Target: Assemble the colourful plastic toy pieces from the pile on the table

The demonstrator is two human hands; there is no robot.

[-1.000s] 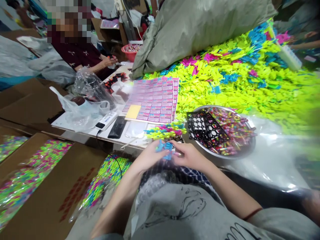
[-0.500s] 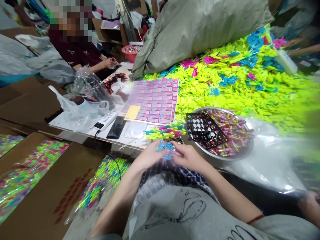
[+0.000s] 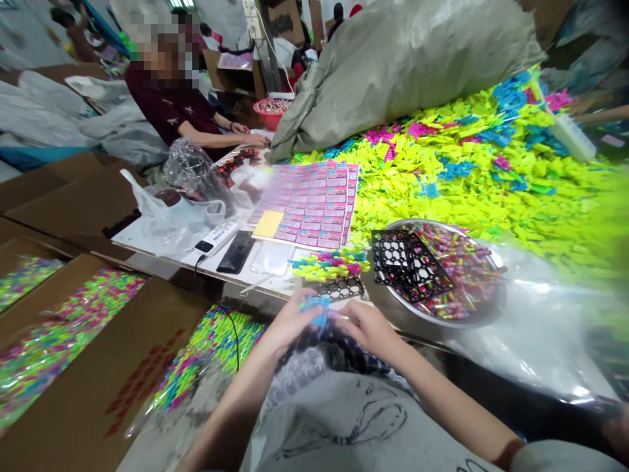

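Over my lap at the table's front edge, my left hand (image 3: 293,322) is closed around a light blue plastic toy piece (image 3: 317,308). My right hand (image 3: 366,326) is just to its right, thumb and fingers pinched together by the piece's right side. Something small and pinkish shows at those fingertips, too blurred to name. Just beyond the hands lies a black honeycomb-patterned plastic frame (image 3: 341,288). Behind it is a small pile of yellow, pink and blue plastic pieces (image 3: 329,263).
A metal bowl (image 3: 484,313) of small wrapped candies stands right, with black lattice frames (image 3: 407,262) on it. Yellow plastic pieces (image 3: 472,203) heap behind it. Printed pink label sheets (image 3: 314,200), a phone (image 3: 236,252) and a cardboard box (image 3: 122,367) are left. Another person (image 3: 170,108) sits across.
The view has shifted, so the table sits slightly right and lower. My right hand has drawn a little away from the blue piece, which stays in my left hand. The other person's arms reach further forward.
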